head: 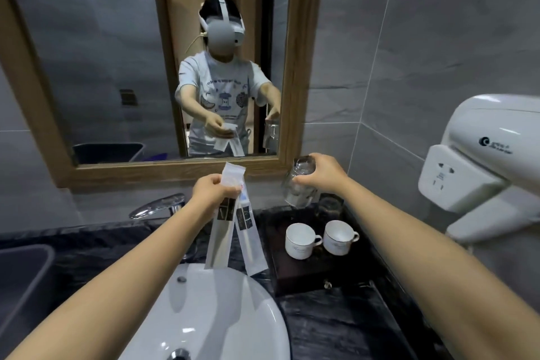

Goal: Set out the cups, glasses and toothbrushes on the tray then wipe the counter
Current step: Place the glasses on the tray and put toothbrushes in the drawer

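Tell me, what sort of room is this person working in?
Most likely a hotel bathroom: a white basin with a chrome tap, a wall-mounted hair dryer, sealed toothbrush packets in the left hand and two white cups on a tray.

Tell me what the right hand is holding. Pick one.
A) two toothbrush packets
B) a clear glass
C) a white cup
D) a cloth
B: the right hand grips a clear glass above the back of the tray. The toothbrush packets are in the left hand, and the two white cups stand on the tray.
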